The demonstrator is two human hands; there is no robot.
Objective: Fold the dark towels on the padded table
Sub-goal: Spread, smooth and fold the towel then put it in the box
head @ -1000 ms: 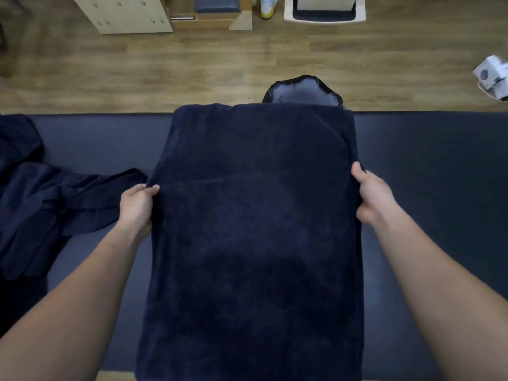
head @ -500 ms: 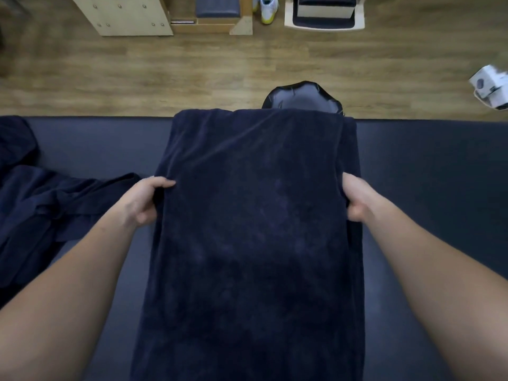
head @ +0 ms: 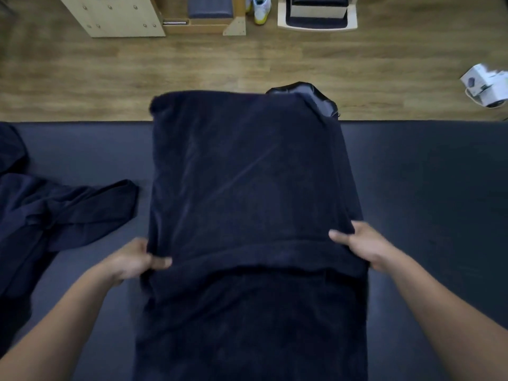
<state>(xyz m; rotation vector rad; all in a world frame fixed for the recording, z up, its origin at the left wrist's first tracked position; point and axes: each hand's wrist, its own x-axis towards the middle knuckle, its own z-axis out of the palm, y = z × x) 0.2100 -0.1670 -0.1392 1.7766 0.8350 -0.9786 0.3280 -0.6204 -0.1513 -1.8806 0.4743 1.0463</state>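
Wood-plank floor (head: pixel 247 64) fills the far side under even light. At 11 o'clock stands a pale cabinet (head: pixel 115 17), beside it a low wooden frame (head: pixel 209 24). A shoe (head: pixel 259 11) lies at 12, a white seat (head: pixel 316 23) at 1, and a white box (head: pixel 486 83) at 2.

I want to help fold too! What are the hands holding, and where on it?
The dark towel: the left hand pinches its left edge, the right hand its right edge, partway along.

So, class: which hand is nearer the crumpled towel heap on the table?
Left. The left hand grips the spread towel's edge just right of the towel heap; the right hand grips the opposite edge, farther away.
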